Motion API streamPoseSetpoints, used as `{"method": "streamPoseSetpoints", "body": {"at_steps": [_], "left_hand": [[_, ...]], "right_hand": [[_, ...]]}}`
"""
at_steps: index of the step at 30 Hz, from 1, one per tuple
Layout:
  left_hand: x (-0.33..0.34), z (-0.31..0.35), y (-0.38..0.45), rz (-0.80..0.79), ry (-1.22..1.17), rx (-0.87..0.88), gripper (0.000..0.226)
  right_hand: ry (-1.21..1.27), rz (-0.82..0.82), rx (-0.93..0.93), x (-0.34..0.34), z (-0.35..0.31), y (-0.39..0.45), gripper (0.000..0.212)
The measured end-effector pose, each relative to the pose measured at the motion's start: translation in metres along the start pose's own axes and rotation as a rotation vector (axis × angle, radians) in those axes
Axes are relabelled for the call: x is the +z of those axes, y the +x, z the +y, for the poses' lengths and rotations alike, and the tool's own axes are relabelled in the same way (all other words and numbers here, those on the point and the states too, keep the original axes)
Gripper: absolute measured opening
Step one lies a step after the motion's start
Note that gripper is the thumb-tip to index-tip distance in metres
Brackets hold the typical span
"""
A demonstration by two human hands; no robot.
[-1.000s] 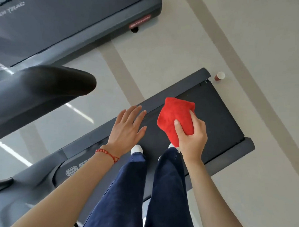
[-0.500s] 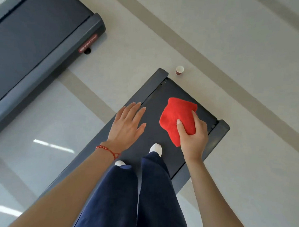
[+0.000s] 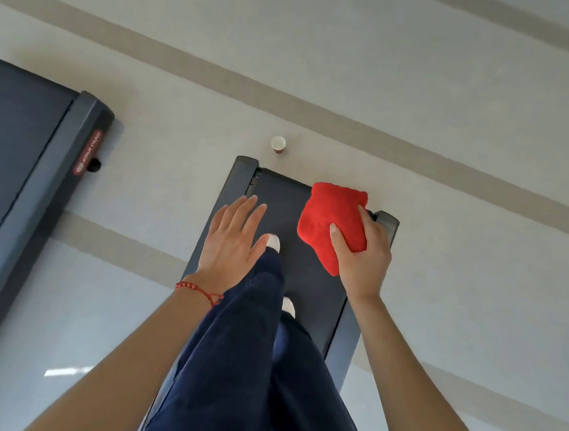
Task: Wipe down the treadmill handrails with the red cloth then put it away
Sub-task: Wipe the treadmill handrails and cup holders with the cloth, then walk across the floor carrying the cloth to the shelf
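Observation:
My right hand [image 3: 361,256] holds the folded red cloth [image 3: 332,217] in the air, thumb laid over its near side, above the rear right corner of the treadmill deck [image 3: 307,268]. My left hand [image 3: 231,242] floats flat with straight fingers over the left side of the same deck, holding nothing; a red bead bracelet sits on its wrist. I stand on the dark belt in navy trousers and white shoes. No handrail is in view.
A second treadmill [image 3: 33,185] lies at the left, its rear end cap close to the aisle. A small paper cup [image 3: 278,144] stands on the pale floor just behind my treadmill's rear edge. Beige stripes cross the floor.
The view has swung round to the right, so the handrail and console at the left have left the frame. Both hands keep their pose, the cloth still held in the right one.

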State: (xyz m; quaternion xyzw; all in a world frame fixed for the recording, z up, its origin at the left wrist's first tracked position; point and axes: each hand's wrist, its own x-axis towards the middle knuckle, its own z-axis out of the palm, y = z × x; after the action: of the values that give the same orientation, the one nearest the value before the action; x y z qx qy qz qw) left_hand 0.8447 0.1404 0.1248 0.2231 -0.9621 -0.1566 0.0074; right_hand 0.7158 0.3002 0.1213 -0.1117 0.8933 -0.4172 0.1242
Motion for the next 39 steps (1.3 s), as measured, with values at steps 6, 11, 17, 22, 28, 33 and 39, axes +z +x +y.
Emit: {"method": "streamPoseSetpoints", "body": {"at_steps": [6,11,17,22,28,33,39], "left_hand": [[-0.010,-0.015,0.080,-0.068,-0.006,0.103,0.047],[-0.024,-0.029,0.146,-0.078,0.004,0.174,0.042],[-0.024,-0.020,0.207,-0.086,-0.001,0.171,0.038],[-0.017,0.007,0.259,-0.111,-0.019,0.160,0.049],[-0.008,0.052,0.340,-0.112,-0.027,0.128,0.050],[-0.005,0.082,0.409,-0.103,-0.026,0.105,0.050],[0.001,0.097,0.485,-0.059,-0.027,0.113,0.051]], "right_hand": [[-0.002,0.100,0.055,-0.002,-0.022,0.056,0.051],[0.033,0.182,0.109,-0.001,-0.038,0.097,0.052],[0.043,0.202,0.122,-0.006,-0.040,0.147,0.052],[0.044,0.220,0.111,-0.018,-0.028,0.206,0.053],[0.055,0.202,0.114,-0.051,-0.011,0.294,0.053],[0.059,0.209,0.104,-0.077,-0.003,0.367,0.057],[0.043,0.215,0.079,-0.080,0.003,0.432,0.056]]}}
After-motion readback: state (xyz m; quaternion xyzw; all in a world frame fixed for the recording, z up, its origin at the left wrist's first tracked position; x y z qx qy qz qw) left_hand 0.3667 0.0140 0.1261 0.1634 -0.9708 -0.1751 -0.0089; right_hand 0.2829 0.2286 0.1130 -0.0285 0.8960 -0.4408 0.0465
